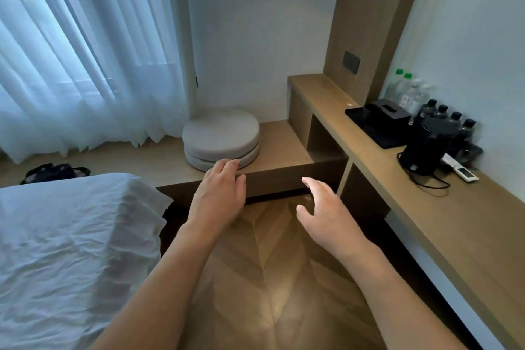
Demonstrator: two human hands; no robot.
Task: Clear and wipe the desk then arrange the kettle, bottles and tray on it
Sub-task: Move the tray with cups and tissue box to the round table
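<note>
A long wooden desk (443,207) runs along the right wall. On it stand a black kettle (426,148) with its cord, a black tray (369,122) carrying a black tissue box (390,111), several dark-capped bottles (454,119) and two green-capped clear bottles (403,88) by the wall. A white remote (460,169) lies beside the kettle. My left hand (220,193) and my right hand (321,207) hover over the floor, both with relaxed fingers and holding nothing, well left of the desk.
A bed with a white sheet (71,250) fills the lower left. Two round grey cushions (221,139) sit stacked on a low wooden platform (278,145). Sheer curtains (85,51) hang at the left. A dark bag (54,172) lies by them. Herringbone floor lies between bed and desk.
</note>
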